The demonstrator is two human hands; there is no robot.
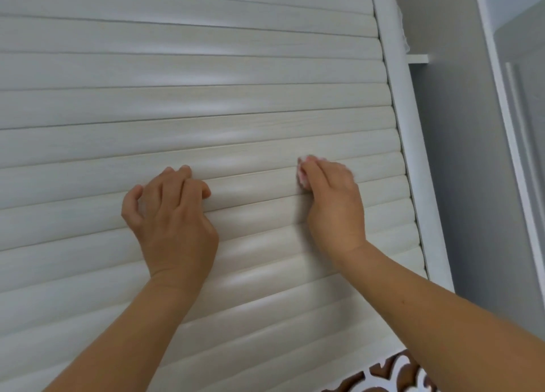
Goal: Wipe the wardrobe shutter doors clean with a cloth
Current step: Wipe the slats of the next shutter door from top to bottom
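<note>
hands [253, 212] on shutter door [206, 102], cloth [302, 175]

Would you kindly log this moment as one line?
right hand: presses pink cloth on shutter slats | left hand: braces on slats

Cloth [302, 172] mostly hidden under right hand [333, 203]; only a small pink-white bit pokes out past the fingers at the left, so its size and shape can't be told. Right hand slightly motion-blurred along the knuckles. Left hand [171, 214] fingertips curl over a slat edge, tips partly out of sight. Shutter door [206, 102] cut off at left, top and bottom edges; full extent unknown. Both forearms cut by the bottom edge. Carved white fretwork panel [392, 374] at bottom only partly in frame, brown behind it unclear. Right-hand strip of white frame [513, 156] blurred, cut off at the edge. Small ragged bit [404, 38] on the door's side post too small to identify.
</note>
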